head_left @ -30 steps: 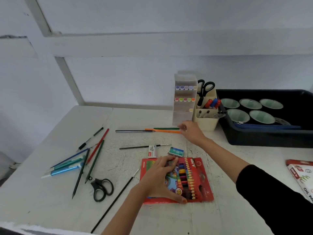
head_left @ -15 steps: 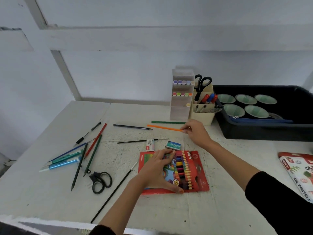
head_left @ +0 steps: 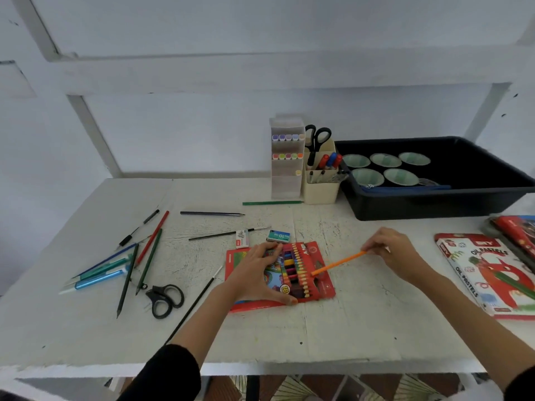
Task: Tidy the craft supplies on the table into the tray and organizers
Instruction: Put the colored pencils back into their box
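A red box of coloured pencils lies flat at the table's centre. My left hand presses down on its left half, fingers spread. My right hand pinches the end of an orange pencil, whose tip rests on the box's right flap. A green pencil and a dark pencil lie further back. Several pencils and pens and black scissors are scattered at the left. The black tray stands at the back right.
A clear marker rack and a cream organizer holding scissors and pens stand beside the tray, which holds several pale green cups. An oil pastels box lies at the right. A small teal box and an eraser sit behind the pencil box.
My right hand has lifted the orange pencil from the table's back and brought it forward and right, its tip now over the red box. My left hand stays on the box.
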